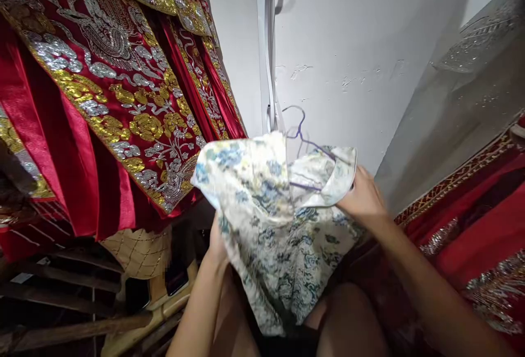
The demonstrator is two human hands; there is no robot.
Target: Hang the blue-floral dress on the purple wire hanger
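Observation:
A pale garment with a blue, green and yellow floral pattern [283,247] is spread in front of me, above my knees. A thin purple clothes hanger [302,130] sits in its opening, the hook sticking up above the cloth. My right hand [363,195] is closed on the dark-piped edge at the garment's right side. At the left side my left hand [217,242] holds the garment from beneath, its fingers hidden behind the cloth.
Red costumes with gold and silver embroidery [143,122] hang at the left. More red sequined fabric [479,231] is at the right. A white wall [336,34] stands ahead, with a grey strap [269,51] hanging down it. Bamboo furniture [139,324] lies low at the left.

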